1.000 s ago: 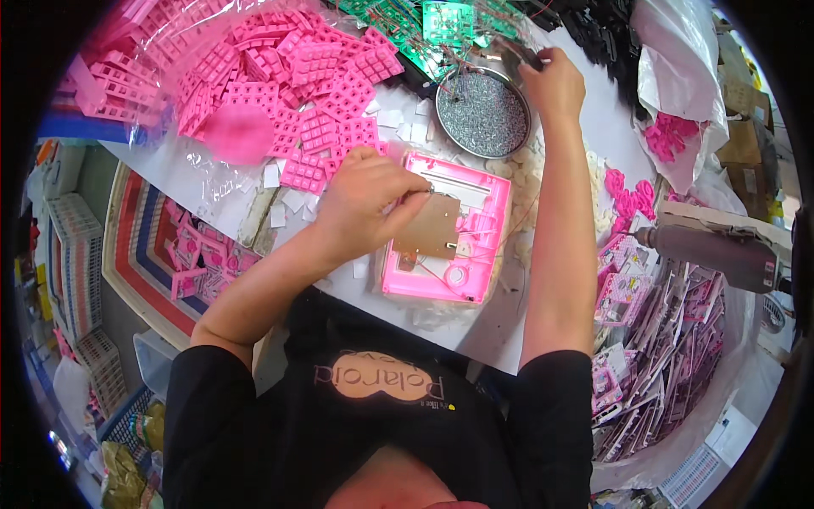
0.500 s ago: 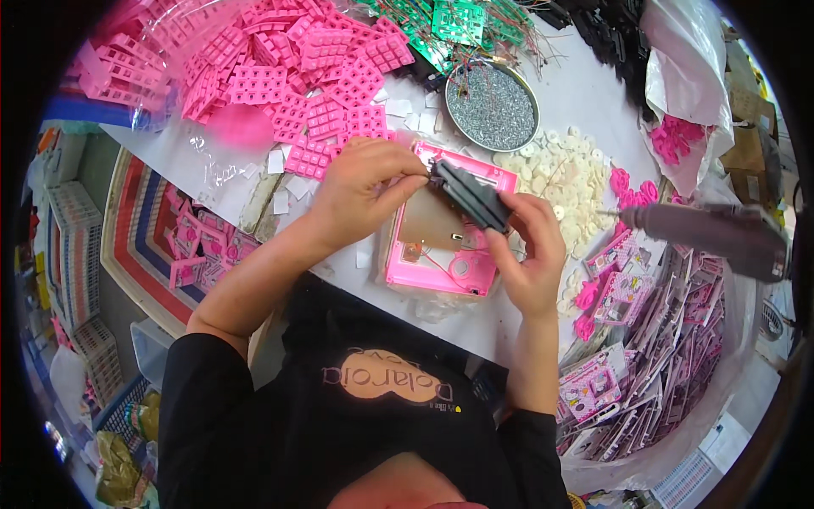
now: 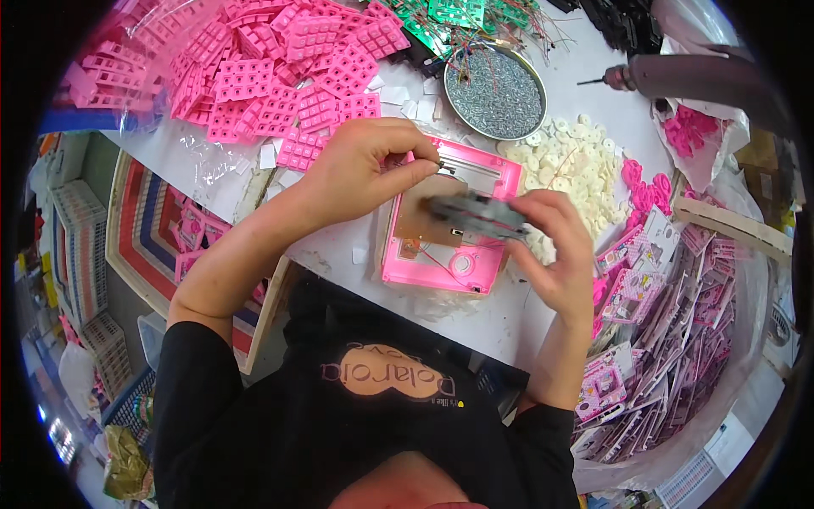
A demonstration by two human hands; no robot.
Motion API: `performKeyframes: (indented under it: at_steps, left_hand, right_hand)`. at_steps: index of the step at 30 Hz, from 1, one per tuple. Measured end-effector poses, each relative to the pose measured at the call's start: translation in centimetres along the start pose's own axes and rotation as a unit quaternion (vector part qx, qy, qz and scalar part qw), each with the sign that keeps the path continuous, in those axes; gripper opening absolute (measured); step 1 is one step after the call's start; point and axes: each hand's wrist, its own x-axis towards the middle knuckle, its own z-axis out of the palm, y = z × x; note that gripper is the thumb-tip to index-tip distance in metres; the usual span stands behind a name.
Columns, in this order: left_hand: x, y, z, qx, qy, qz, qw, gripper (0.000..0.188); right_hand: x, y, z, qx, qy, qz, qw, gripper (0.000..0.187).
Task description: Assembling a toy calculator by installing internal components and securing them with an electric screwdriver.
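Observation:
A pink plastic case (image 3: 407, 273) lies in front of me, with a brown board (image 3: 414, 222), thin wires and a round part inside. Over its upper part, my left hand (image 3: 366, 165) pinches a small dark part (image 3: 443, 165) between thumb and fingertips; its exact kind is too small to make out. My right hand (image 3: 555, 250) grips several dark grey plastic pieces (image 3: 485, 215) stacked together, smeared by motion, above the case's right side. The pieces cover some of the board.
Pink keypads (image 3: 246, 81) are heaped at far left, green circuit boards (image 3: 458, 12) behind. A round tin of small metal screws (image 3: 494, 93) stands beside white discs (image 3: 570, 170). A power screwdriver (image 3: 687, 78) hangs at right, above a bag of printed pink panels (image 3: 661, 373).
My right hand has moved right and slightly down, swinging the dark pieces away from my left fingers. The left hand has shifted slightly right. The screwdriver appears higher in view.

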Motion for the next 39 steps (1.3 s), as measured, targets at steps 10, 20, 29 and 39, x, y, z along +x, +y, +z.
performKeyframes:
  at_steps: [10, 20, 29, 39]
  left_hand:
    - [0.7, 0.8, -0.5, 0.156, -0.077, 0.144, 0.974, 0.011]
    - [1.3, 1.0, -1.3, 0.168, -0.099, 0.152, 0.969, 0.011]
    - [0.2, 0.3, -1.1, 0.118, -0.072, 0.156, 0.978, 0.011]
    - [0.2, 0.9, -1.0, 0.187, -0.102, 0.191, 0.958, 0.013]
  right_hand:
    - [1.2, -1.5, 3.1, -0.019, -0.025, -0.005, 1.0, 0.055]
    - [2.0, -2.4, 3.6, -0.084, 0.0, -0.065, 0.994, 0.05]
    - [2.7, -3.4, 3.9, -0.094, 0.005, -0.06, 0.994, 0.054]
    - [2.3, -2.1, 2.9, -0.143, -0.012, -0.11, 0.983, 0.05]
